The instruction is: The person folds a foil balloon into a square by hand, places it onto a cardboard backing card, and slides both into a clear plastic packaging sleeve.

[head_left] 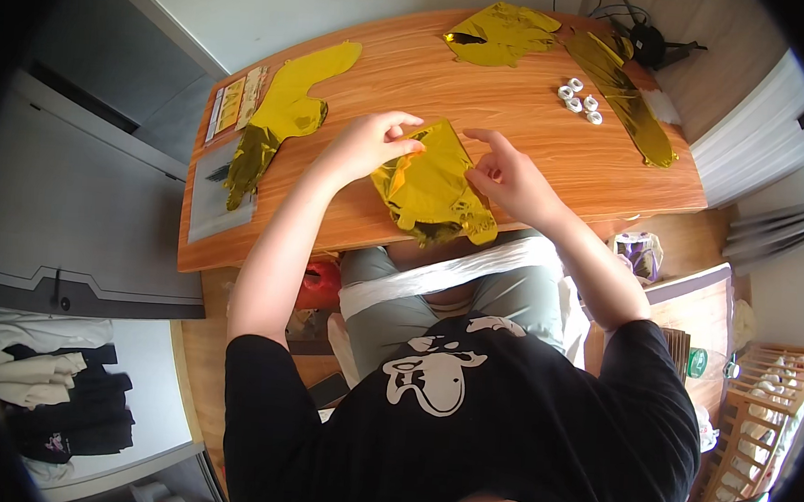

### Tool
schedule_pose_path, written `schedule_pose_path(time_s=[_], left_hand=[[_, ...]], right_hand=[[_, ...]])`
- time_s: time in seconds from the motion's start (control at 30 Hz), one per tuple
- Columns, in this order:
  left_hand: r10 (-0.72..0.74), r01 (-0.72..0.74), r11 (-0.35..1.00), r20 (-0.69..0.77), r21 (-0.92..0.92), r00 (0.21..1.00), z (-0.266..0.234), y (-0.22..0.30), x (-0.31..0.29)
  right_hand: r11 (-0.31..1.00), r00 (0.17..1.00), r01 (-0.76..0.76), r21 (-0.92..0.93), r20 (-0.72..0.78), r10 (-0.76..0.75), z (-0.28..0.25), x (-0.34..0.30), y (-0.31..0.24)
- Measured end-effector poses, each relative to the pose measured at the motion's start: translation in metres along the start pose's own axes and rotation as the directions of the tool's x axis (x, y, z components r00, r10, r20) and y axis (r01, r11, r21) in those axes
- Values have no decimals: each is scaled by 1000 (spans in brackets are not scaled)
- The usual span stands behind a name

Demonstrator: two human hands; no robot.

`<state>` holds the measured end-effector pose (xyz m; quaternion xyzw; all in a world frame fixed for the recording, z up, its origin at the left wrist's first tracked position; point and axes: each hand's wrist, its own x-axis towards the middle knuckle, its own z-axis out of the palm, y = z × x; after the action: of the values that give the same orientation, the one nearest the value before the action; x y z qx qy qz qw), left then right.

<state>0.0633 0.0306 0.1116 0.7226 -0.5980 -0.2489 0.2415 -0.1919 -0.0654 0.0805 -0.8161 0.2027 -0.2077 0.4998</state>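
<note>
A flat, creased gold foil balloon (439, 175) lies before me at the near edge of the wooden table, its lower end crumpled over that edge. At its left side is my left hand (372, 146), thumb and index finger apart, with the thumb tip on the foil. My right hand (514, 177) is by the right edge of the same balloon. Its index finger stretches out while the other fingers bend in near the foil, and no firm grip shows.
More flat gold foil pieces lie on the table (394, 76): a curved one (297, 88) left, one (503, 34) at the back, a long one (628, 99) right. Several small white rolls (572, 105) sit beside the long one. A black device (649, 45) stands at the far right corner.
</note>
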Motion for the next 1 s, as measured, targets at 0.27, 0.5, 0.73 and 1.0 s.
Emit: schedule_pose_path(time_s=[0.27,0.5,0.73,1.0], left_hand=[[356,-322,912,-102,252,929,68,-33,19],[433,-395,851,-37,347,901,88,-53,17],[415,-392,884,-39,255,909,87,-52,18],[441,-414,879,-71,236,895,91,-53,19]], right_hand=[[907,996,-91,-411,-60,73,11,12,34],[937,1000,-20,-347,-18,15,5,17,45],[589,828,540,-602,255,-499,-25,57,73],[162,580,735,-659,486,-654,-35,80,81]])
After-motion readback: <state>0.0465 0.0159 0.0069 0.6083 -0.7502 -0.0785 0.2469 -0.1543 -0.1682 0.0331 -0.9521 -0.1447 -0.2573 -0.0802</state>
